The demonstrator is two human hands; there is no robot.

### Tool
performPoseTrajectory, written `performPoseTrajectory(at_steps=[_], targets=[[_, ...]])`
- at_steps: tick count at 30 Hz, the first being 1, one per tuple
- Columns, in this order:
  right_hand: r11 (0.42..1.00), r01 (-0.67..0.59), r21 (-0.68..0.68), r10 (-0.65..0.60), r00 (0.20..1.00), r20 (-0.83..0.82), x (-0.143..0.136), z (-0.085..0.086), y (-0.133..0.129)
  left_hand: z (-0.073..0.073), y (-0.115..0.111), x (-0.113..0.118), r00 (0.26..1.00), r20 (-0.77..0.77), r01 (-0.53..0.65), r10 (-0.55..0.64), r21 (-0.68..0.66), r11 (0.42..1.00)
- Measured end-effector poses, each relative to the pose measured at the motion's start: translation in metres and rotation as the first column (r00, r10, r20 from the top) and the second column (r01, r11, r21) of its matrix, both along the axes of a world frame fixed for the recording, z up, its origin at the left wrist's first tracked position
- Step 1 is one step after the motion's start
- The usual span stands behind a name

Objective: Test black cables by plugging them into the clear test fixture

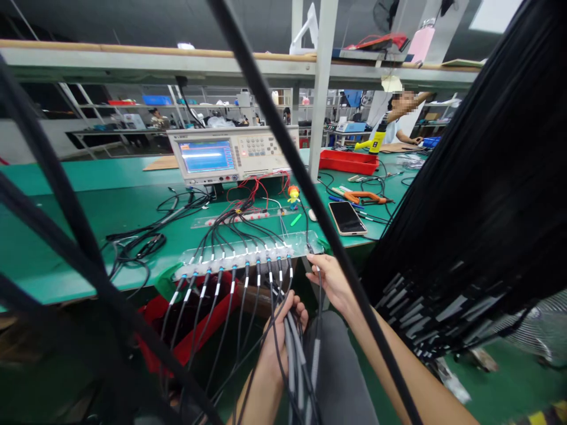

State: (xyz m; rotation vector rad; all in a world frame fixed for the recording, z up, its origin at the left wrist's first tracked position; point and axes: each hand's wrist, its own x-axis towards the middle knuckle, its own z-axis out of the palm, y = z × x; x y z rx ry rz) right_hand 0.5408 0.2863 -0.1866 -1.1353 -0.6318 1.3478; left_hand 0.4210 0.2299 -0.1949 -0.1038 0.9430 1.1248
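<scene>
My left hand (pixel 283 324) is closed round a bundle of cables (pixel 296 354) with grey sleeves, below the table's front edge. My right hand (pixel 333 282) pinches a thin black cable's connector (pixel 311 252) at the right end of a clear plastic connector strip (pixel 248 251). Whether that connector is seated in anything is hidden by my fingers. Along the strip, several black cables (pixel 233 286) with white labels and blue-ringed plugs hang from a row of sockets. Black leads and red wires (pixel 254 188) run from the strip back toward a bench tester (pixel 234 154) with a lit screen.
A phone (pixel 348 218), an orange-handled tool (pixel 365 198) and a red tray (pixel 349 161) are on the green table's right. Loose black cables (pixel 142 245) lie left. Thick black cables cross close before me; a dense cable curtain (pixel 438 195) hangs right. A person (pixel 394 127) sits beyond.
</scene>
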Motion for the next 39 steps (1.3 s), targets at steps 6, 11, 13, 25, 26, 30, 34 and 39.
performPoseTrajectory(at_steps=[6,11,13,25,26,30,34,39], targets=[[0.996,-0.079,-0.038,0.077,0.996,-0.051,0.011,-0.010,-0.008,-0.009,0.002,0.002,1.000,0.013,-0.010,0.008,0.104,0.995],[0.996,-0.077,-0.052,0.074,0.996,-0.054,0.015,-0.020,-0.008,-0.008,0.000,0.003,1.000,-0.014,-0.014,0.016,0.125,0.992],[0.995,-0.079,-0.052,0.077,0.996,-0.046,0.015,-0.021,-0.007,-0.007,-0.001,0.004,0.999,-0.029,-0.011,0.014,0.117,0.993],[0.996,-0.092,-0.011,0.093,0.994,0.049,0.008,-0.006,0.002,-0.006,0.000,0.003,0.995,-0.070,0.069,-0.064,0.064,0.996],[0.997,-0.081,-0.020,0.082,0.995,0.060,0.007,-0.005,0.003,-0.006,0.000,0.003,0.995,-0.073,0.077,-0.072,0.064,0.995],[0.999,-0.039,-0.035,0.042,0.996,0.082,0.003,0.000,0.004,-0.006,-0.001,0.003,0.992,-0.091,0.091,-0.085,0.057,0.994],[0.991,-0.131,0.028,0.125,0.980,0.154,-0.002,-0.003,-0.012,-0.010,-0.002,0.001,0.990,-0.108,0.104,-0.094,0.090,0.991],[0.973,-0.218,-0.077,0.219,0.976,0.005,-0.004,-0.021,-0.030,-0.011,-0.003,0.000,0.980,-0.158,0.146,-0.125,0.129,0.981]])
